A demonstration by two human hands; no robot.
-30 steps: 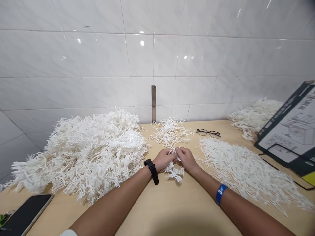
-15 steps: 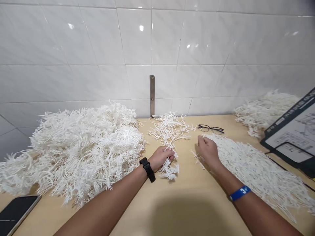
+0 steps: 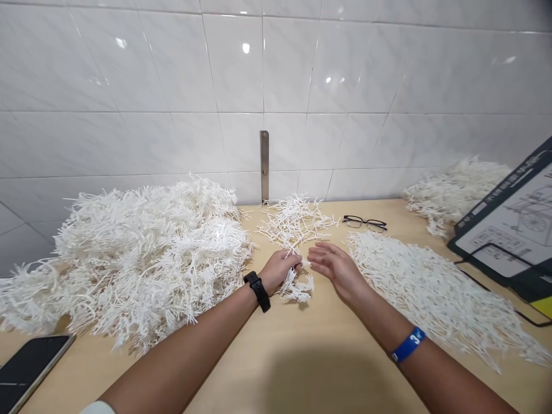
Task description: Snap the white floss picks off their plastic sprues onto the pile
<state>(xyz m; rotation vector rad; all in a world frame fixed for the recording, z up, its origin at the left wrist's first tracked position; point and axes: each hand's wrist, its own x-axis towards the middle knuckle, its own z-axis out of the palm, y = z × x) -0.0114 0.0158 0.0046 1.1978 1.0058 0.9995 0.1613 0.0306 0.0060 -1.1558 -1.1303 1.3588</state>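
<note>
My left hand (image 3: 279,269), a black band on its wrist, is closed round a white branched plastic sprig (image 3: 296,286) that hangs from its fingers onto the wooden table (image 3: 302,356). My right hand (image 3: 336,265), with a blue wristband further up the arm, hovers just right of the sprig with fingers spread and nothing in it. A big heap of the same white sprigs (image 3: 138,259) lies to the left. A flat spread of thin white pieces (image 3: 422,287) lies to the right.
A small loose pile of sprigs (image 3: 295,221) sits behind my hands by a metal wall bracket (image 3: 264,165). Black-framed glasses (image 3: 364,223) lie beyond. A further white heap (image 3: 452,192) and a dark printed board (image 3: 513,224) stand at right. A phone (image 3: 30,368) lies at lower left.
My right hand went out to the flat spread on the right with a piece, then came back toward the sprig empty and spread. My left hand kept its hold.
</note>
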